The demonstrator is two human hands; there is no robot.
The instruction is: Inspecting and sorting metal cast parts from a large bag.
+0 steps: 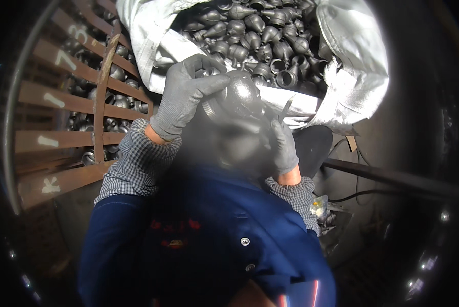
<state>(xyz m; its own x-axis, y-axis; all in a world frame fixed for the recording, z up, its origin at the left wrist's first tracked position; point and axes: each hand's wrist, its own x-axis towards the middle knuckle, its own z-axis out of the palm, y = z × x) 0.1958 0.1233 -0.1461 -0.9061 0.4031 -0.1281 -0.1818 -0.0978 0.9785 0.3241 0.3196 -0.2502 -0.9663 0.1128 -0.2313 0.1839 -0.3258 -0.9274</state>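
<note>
Between the left hand (181,94) and right hand (284,146) is a metal part (243,94). The left fingers are clamped on its left side; blur hides the right fingertips, so I cannot tell their state. Beyond the left fingers, a white bag (360,61) holds more parts (260,36); leftward, a rack (55,100).

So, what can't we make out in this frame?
All in the head view:
Underside of the metal part at the left hand: lost in a hazy blur.
Right hand: fingertips' grip smeared by the same haze.
White sack: far rim cut off by the top edge.
Small parts beyond the brown rack: partly hidden by its slats.
</note>
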